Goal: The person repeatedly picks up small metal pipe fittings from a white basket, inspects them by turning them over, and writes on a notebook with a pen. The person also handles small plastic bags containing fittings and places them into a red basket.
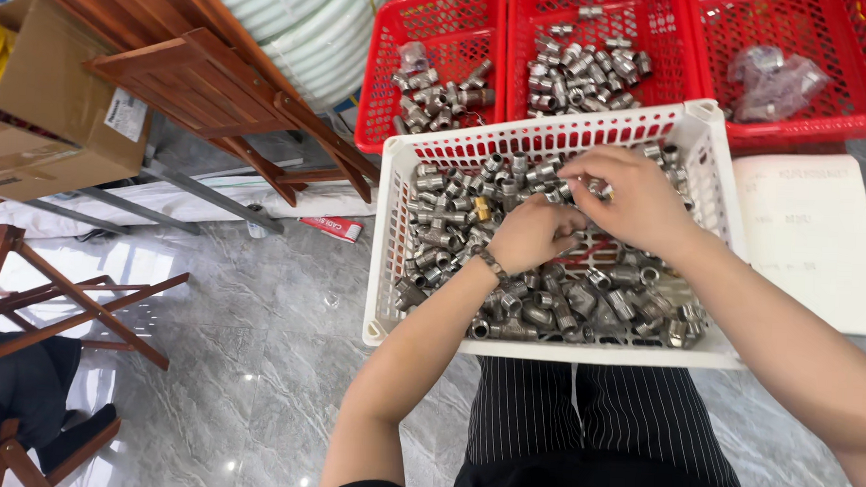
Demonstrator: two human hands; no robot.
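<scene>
A white plastic basket (391, 240) rests on my lap, filled with several grey metal pipe fittings (586, 304). My left hand (529, 235) is curled over the middle of the pile, fingers closed on fittings I cannot make out clearly. A thin bracelet sits on that wrist. My right hand (622, 195) reaches in from the right just beyond it, fingertips pinching a small fitting at the top of the heap. The two hands nearly touch.
Three red baskets (377, 85) stand behind on the grey marble floor, two holding more fittings (579, 70), the right one a plastic bag of parts (773, 81). A white notebook (813, 241) lies right. Wooden folding furniture (216, 88), a cardboard box (49, 110) and white hose coil (297, 14) stand left.
</scene>
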